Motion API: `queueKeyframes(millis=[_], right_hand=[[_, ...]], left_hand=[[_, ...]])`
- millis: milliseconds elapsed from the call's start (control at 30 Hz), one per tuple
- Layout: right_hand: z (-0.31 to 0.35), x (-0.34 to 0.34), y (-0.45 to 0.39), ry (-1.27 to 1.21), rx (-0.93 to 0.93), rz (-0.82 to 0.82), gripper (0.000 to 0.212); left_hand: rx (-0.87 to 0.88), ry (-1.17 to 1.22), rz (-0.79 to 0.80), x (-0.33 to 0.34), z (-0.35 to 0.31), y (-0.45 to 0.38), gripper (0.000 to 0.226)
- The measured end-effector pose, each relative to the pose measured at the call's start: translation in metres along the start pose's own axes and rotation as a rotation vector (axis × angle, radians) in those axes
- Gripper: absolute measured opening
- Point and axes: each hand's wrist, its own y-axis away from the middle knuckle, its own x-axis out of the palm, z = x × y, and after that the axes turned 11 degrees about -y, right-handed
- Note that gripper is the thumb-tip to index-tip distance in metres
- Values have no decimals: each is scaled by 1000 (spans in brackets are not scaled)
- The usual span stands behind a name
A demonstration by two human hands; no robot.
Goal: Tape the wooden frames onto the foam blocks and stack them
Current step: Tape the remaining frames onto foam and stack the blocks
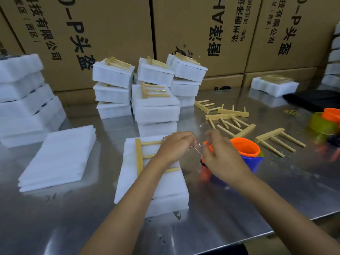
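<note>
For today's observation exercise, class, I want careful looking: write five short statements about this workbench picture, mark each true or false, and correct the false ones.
1. A pale wooden frame lies on the white foam block nearest the person. True.
2. Both hands lie flat on the shiny metal table. False: the left hand and right hand are raised, pinching a strip of clear tape between them.
3. Loose wooden frames lie on the table to the right. True.
4. The orange and blue tape dispenser stands on a foam stack. False: it stands on the table.
5. Brown cardboard boxes stand behind the stacks. True.
</note>
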Motion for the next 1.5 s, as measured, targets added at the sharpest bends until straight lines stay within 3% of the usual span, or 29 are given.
queueKeyframes(millis=[100, 233, 367, 467, 567, 700, 800, 867, 933, 1167, 1267, 1400, 1500], right_hand=[[8, 14, 8, -88, 33, 85, 39], [10, 16, 5, -76, 7, 7, 38], [13, 21, 5, 52, -26, 50, 29], [11, 33, 5, 104, 5, 64, 27], [7, 44, 5, 119, 82, 61, 11], [0, 54, 11, -11, 140, 123, 11], [-2, 63, 11, -122, 216, 131, 24], [-1, 68, 12, -207, 275, 142, 23], [1, 69, 14, -237, 308, 158, 18], [8, 69, 23, -311, 261, 174, 29], [18, 74, 25, -531, 329, 104, 21], [47, 80, 17, -971, 458, 46, 10], [64, 78, 9, -1073, 491, 77, 9]], left_hand=[[18, -16, 11, -2, -1, 3, 31], [30, -48, -2, -1, 1, 0, 29], [154, -489, -66, 14, 11, -4, 29], [112, -829, -105, 18, 11, 0, 49], [137, -865, -304, 9, 4, 13, 62], [120, -533, -484, -24, 24, 48, 57], [-144, -266, -578, -52, 67, 77, 43], [-390, -193, -524, -60, 96, 94, 25], [-502, -113, -416, -55, 113, 104, 31], [-492, 167, -288, -37, 122, 110, 38], [-551, 419, -318, -39, 120, 114, 38], [-335, 806, -381, -39, 109, 114, 39], [-266, 1101, -440, -46, 105, 117, 39]])
